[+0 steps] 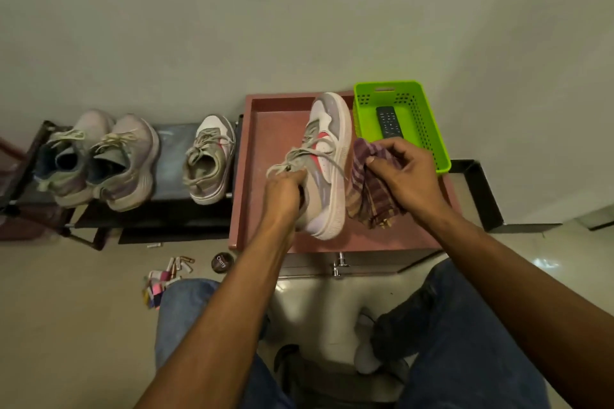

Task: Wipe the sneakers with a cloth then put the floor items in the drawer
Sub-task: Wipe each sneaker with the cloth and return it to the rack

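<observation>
Over the red cabinet top | L hand gripping sneaker by its collar, tilting it on edge | R hand pinching checked cloth just beside sneaker's sole | floor items lying below cabinet's left front.

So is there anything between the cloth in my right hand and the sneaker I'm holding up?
Nothing visible. The right hand holds the checked cloth right beside the sole edge of the sneaker, which the left hand grips over the red tray.

3 sneakers on dark rack
</observation>
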